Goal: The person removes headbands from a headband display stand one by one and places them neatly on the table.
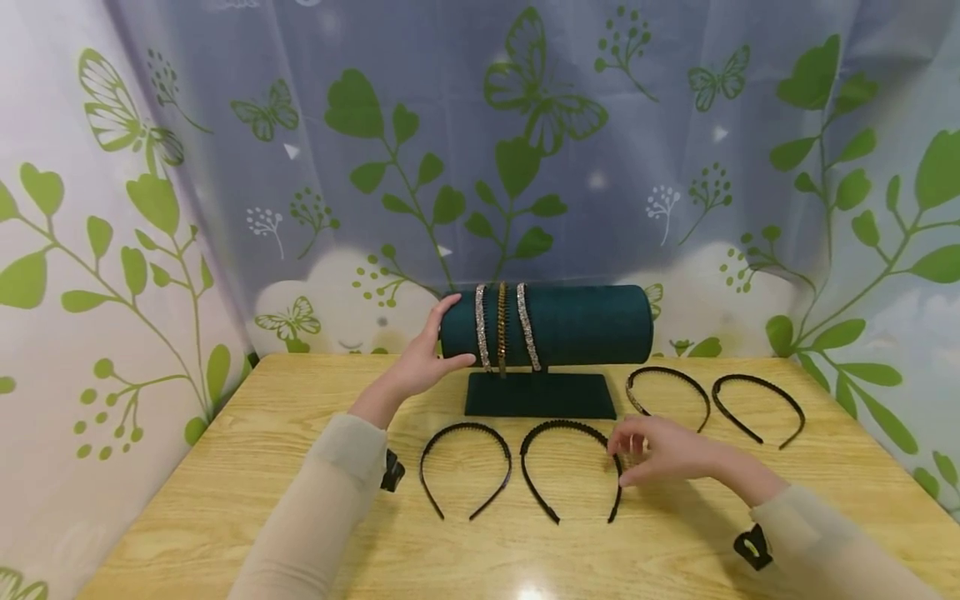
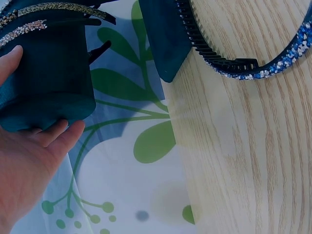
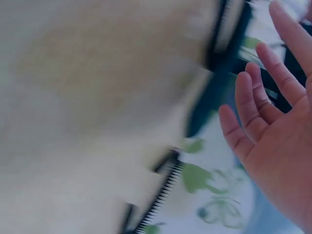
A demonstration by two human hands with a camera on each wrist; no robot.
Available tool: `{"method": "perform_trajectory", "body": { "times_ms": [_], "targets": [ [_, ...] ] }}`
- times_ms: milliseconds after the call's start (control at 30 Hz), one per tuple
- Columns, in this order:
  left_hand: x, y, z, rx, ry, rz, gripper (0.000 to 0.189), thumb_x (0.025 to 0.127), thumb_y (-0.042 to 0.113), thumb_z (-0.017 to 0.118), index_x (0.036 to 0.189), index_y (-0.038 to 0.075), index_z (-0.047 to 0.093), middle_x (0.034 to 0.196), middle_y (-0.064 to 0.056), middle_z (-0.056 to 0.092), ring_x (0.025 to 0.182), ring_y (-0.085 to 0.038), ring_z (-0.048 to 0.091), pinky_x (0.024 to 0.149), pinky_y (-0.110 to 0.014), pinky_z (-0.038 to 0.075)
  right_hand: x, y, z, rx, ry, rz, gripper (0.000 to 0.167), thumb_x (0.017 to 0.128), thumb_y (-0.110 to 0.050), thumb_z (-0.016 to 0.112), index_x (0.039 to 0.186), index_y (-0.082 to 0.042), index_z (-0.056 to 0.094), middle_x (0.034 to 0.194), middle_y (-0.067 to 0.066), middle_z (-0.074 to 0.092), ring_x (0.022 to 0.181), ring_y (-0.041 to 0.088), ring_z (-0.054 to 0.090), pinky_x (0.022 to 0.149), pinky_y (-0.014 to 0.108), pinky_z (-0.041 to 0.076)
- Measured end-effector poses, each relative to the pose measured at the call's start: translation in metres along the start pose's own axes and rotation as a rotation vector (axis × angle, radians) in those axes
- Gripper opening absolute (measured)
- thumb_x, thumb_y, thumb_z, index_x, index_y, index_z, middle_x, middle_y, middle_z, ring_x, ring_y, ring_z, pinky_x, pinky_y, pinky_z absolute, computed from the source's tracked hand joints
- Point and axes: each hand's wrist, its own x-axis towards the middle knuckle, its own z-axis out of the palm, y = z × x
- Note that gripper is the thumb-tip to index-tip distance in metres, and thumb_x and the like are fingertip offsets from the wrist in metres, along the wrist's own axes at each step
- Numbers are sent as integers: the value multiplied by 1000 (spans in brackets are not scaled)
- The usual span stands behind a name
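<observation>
1. A left hand [image 1: 426, 362] grips the left end of a dark green velvet display roll [image 1: 592, 325], thumb in front; heavy pressure there could tip it, since the roll overhangs its base [image 1: 540, 398] on the wooden table [image 1: 262, 467]
2. Two silver headbands [image 1: 528, 327] and a gold headband [image 1: 502, 329] circle the roll's left half; a sliding thumb could knock the outermost askew
3. A right hand [image 1: 667, 450], fingers loosely bent and apart, visibly holds nothing beside a black toothed headband [image 1: 564, 424] lying before the base; contact cannot be told, but a careless sweep could drag it sideways
4. Behind that hand, a gold-trimmed headband [image 1: 671, 371] could snag on a trailing finger
</observation>
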Motion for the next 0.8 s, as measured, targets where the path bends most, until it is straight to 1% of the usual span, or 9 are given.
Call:
{"method": "perform_trajectory", "body": {
  "times_ms": [33,133,200,300,400,533,633,800],
  "targets": [
    [0,0,0,-2,0,-1,88,93,31,68,152,43,5,161,-12,4,139,-44,26,103,-61,32,1,-6,-5,-3,21,3,38,83,-31,79,110,-10,63,98,3,57,83,20,53,72,34,45],
    [-1,-1,0,-1,2,-4,88,93,31,68,152,44,5,161,-12,4,138,-44,26,102,-61,32,6,-28,-25,-26,89,-4,42,84,-29,78,117,-11,61,102,1,57,87,18,55,75,38,46],
    [-2,-1,1,4,4,-5,87,93,32,68,152,45,5,161,-13,5,138,-44,27,101,-61,33,12,-44,-39,-37,135,-35,42,85,-27,77,120,-11,60,107,0,58,91,15,55,78,39,47],
    [-2,-1,1,9,3,-3,88,93,32,68,152,45,5,160,-14,7,137,-44,29,101,-61,34,24,-64,-61,-13,172,-70,44,86,-19,76,124,-8,58,118,4,57,102,16,55,85,45,46],
    [-1,-1,0,5,1,2,87,93,32,68,152,45,5,160,-14,7,137,-44,30,101,-60,34,39,-78,-80,-10,193,-80,49,86,-15,76,129,-5,55,128,10,53,112,23,52,89,49,43],
    [1,0,0,4,6,8,87,93,31,68,152,44,5,160,-14,7,137,-44,30,102,-60,34,66,-89,-97,-73,219,-83,59,85,-17,78,135,-4,50,136,12,48,123,29,45,97,50,38],
    [1,1,-1,10,9,7,87,93,31,68,152,45,5,160,-14,8,136,-44,31,101,-59,34,88,-94,-103,-113,212,-45,71,84,-25,79,142,-7,44,144,13,41,132,32,37,103,54,31],
    [0,1,0,13,8,-3,88,93,30,69,152,44,6,160,-15,9,136,-44,32,101,-59,34,120,-93,-105,-172,148,77,95,80,-41,80,154,-13,28,157,16,20,144,37,14,108,60,21]
  ]
}}
